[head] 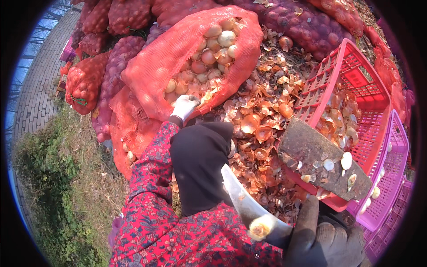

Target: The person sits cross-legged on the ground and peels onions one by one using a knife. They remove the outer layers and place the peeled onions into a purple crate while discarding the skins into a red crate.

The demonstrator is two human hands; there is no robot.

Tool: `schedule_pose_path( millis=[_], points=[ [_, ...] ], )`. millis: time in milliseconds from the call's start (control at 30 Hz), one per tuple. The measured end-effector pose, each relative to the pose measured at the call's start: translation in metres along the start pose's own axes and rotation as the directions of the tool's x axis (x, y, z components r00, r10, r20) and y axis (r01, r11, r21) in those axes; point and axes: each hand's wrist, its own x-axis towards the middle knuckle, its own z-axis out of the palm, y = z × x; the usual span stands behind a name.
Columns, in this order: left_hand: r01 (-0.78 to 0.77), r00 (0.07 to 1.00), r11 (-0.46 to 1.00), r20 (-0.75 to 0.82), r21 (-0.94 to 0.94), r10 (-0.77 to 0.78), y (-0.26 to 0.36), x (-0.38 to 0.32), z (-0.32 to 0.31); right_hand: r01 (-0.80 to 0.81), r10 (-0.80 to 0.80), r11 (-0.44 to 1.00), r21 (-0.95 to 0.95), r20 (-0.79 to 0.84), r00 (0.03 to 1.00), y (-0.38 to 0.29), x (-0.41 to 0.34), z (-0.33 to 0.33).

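At the lower edge of an open red mesh sack (pixel 150 73) full of onions (pixel 208 56) is my left hand (pixel 186 106), in a white glove. Its fingers are curled at the sack's rim; whether they pinch the mesh or an onion cannot be told. In a dark, dirty glove, my right hand (pixel 320 233) holds a knife with a broad curved blade (pixel 247 200) at the lower right; the handle is hidden in the fist. A cut onion piece (pixel 262 227) sits on the blade. Just above that hand, a worn wooden board (pixel 320 160) carries several cut onion ends (pixel 328 165).
The board lies across a red plastic crate (pixel 373 96) holding onion skins. Purple crates (pixel 393 167) stand at the right. Loose skins (pixel 263 133) cover the ground before my knee (pixel 200 160). Filled mesh sacks (pixel 120 70) lie behind and left; grass (pixel 93 180) and paving (pixel 43 80) are farther left.
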Motion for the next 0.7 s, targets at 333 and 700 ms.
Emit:
schedule_pose_path(
  millis=[333, 700],
  points=[
    [-0.542, 0.685, 0.614, -0.122, 0.574, 0.718, 0.106, 0.105, 0.020, 0.095, -0.083, 0.991, -0.091, 0.123, 0.989, 0.025, 0.034, 0.031],
    [-0.406, 0.823, 0.509, 0.061, 0.759, 0.565, 0.179, 0.179, 0.082, -0.063, 0.066, 0.998, -0.022, 0.189, 0.980, 0.055, 0.043, 0.052]
  ],
)
